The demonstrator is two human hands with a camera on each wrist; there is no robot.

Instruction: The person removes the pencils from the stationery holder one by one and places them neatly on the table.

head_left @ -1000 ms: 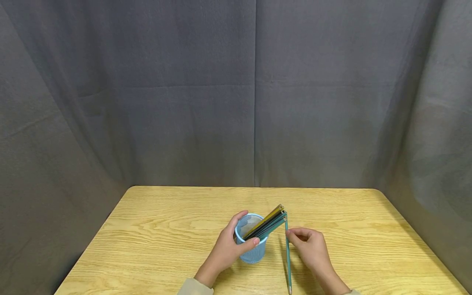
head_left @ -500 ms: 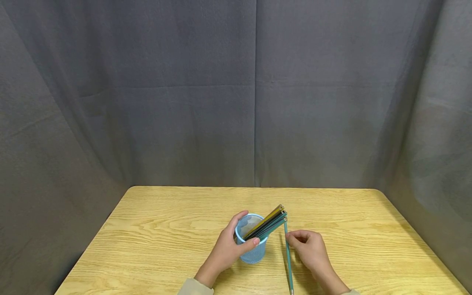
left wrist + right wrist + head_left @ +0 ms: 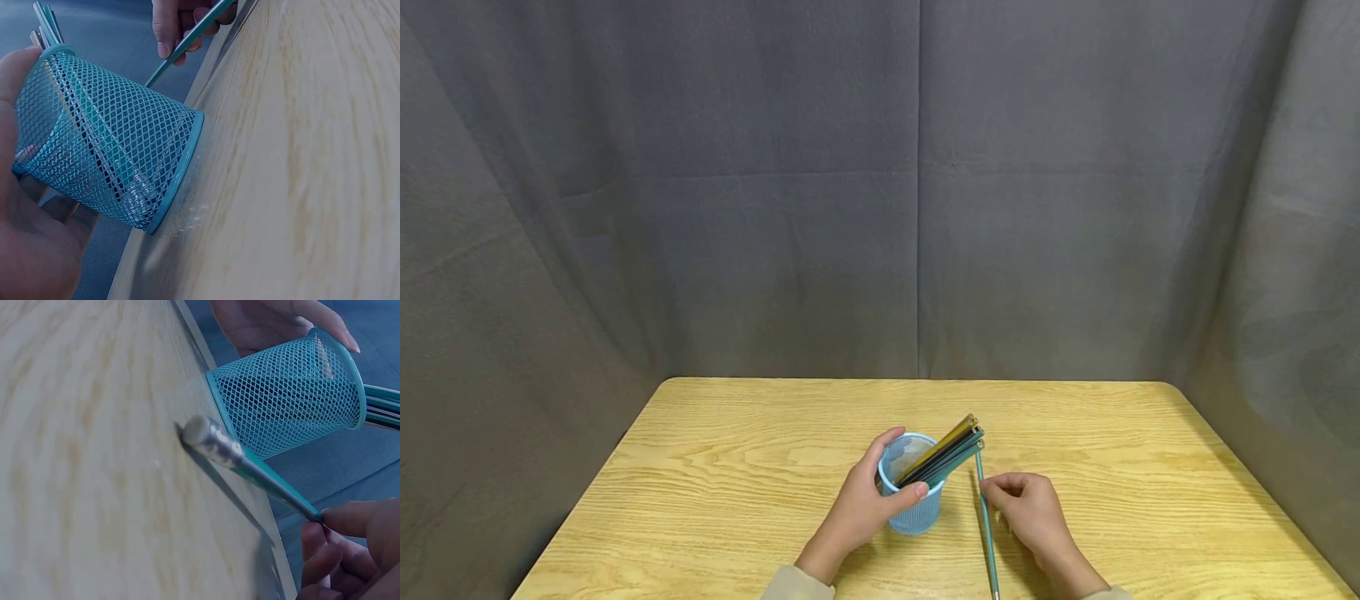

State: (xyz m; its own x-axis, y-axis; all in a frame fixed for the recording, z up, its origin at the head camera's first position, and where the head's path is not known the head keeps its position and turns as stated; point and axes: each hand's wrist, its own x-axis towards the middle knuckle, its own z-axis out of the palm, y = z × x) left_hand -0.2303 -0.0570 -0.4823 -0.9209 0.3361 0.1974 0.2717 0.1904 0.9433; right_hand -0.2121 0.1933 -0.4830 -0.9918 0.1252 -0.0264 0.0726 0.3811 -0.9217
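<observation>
A light-blue mesh pencil cup (image 3: 914, 517) stands on the table, and my left hand (image 3: 865, 504) grips it, thumb across the near side of the rim. Several pencils (image 3: 946, 454), green, dark and yellow, lean out of the cup to the right. Just right of the cup, my right hand (image 3: 1028, 510) pinches a green pencil (image 3: 987, 533) between thumb and fingers. Its metal-banded eraser end (image 3: 215, 440) points toward me, low over the tabletop in the right wrist view. In the left wrist view the pencil's other end (image 3: 164, 69) passes behind the cup.
The wood-grain table (image 3: 737, 483) has rounded far corners. Grey curtains (image 3: 790, 208) hang behind it and along both sides.
My right hand and the green pencil have shifted slightly toward me, and the pencil's far end has dropped a little. The left hand and cup stay put.
</observation>
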